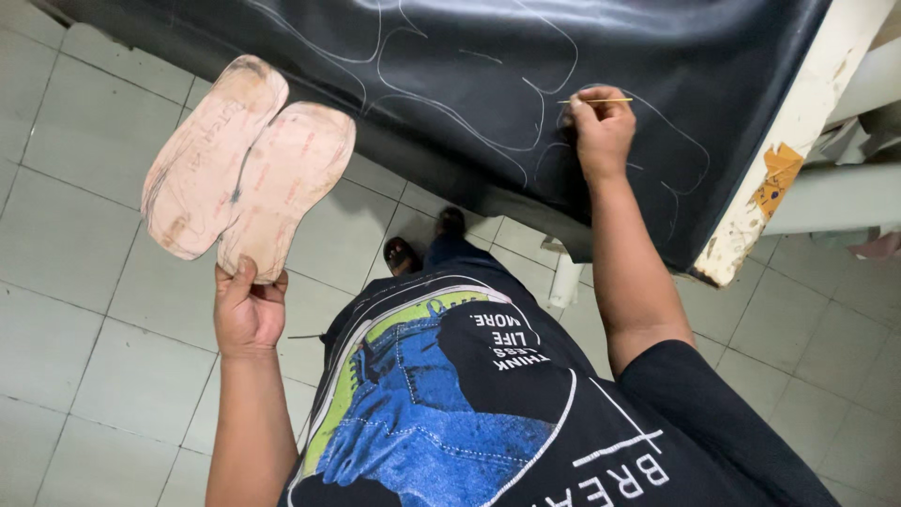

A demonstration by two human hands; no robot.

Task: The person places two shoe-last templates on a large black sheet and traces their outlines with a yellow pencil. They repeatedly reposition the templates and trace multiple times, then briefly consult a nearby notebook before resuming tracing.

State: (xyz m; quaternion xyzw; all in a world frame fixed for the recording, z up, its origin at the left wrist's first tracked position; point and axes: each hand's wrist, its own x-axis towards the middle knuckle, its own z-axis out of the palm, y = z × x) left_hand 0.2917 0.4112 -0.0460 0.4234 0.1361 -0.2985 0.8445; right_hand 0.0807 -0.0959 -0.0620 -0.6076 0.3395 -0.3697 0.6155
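Left hand (249, 314) is raising two pinkish sole templates (246, 169), pinched in its grip at left of frame; right hand (601, 127), arm outstretched, is gripping a thin yellow marking stick (596, 100) against black sheet (488, 75) on the worktop.

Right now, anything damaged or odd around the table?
Yes: the table's white edge board is chipped and peeling near its lower end, with an orange patch exposed. The black sheet with traced outlines looks intact.

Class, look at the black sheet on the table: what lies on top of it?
On the black sheet: traced outlines and the right hand holding a thin stick. The hand hides whatever is beneath it.
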